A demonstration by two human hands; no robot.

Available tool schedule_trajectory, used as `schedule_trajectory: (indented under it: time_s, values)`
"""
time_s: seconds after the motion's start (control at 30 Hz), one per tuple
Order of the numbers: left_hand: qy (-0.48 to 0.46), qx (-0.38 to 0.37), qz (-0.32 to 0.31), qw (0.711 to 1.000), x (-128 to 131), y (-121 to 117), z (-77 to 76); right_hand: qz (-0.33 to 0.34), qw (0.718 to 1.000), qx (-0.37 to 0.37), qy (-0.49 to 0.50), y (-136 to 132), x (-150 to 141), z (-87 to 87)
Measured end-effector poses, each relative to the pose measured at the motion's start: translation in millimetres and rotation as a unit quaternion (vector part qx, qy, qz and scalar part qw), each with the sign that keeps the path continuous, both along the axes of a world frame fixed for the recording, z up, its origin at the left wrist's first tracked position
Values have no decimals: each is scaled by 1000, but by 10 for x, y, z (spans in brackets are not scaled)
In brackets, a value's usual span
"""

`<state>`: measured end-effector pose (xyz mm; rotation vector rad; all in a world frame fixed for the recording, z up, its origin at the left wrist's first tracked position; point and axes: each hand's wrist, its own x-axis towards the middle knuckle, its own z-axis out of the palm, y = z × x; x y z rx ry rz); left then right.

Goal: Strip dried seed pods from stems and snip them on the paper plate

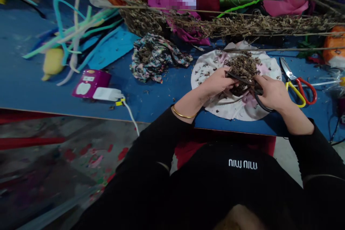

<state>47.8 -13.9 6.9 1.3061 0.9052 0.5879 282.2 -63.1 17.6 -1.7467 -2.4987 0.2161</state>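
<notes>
A round white and pink cloth lies on the blue table, with a heap of dried brown plant bits in its middle. My right hand is closed on the black handles of a pair of scissors, whose blades point left over the heap. At the heap's left edge is my left hand, fingers curled in beside the blade tips. Its fingertips are partly hidden, and whatever they pinch is too small to name. More plant crumbs are scattered over the cloth.
Red-and-yellow-handled scissors lie right of the cloth. To the left are a crumpled flowered cloth, a purple power socket with a white plug, and pastel fuzzy stems. Long dried stalks stretch across the back.
</notes>
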Motion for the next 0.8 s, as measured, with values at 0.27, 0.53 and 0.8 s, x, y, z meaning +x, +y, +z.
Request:
schedule_trajectory:
  time_s: [0.27,0.53,0.8]
  values:
    - [-11,-24,3,1000,-17,3,66,-24,1000,-12,9,-20,-25,14]
    - [45,-17,5,999,43,-68,36,-9,1000,-2,-5,-17,-45,-2]
    - [18,-39,-15,999,2,-76,119,-1,1000,-18,2,-37,-24,6]
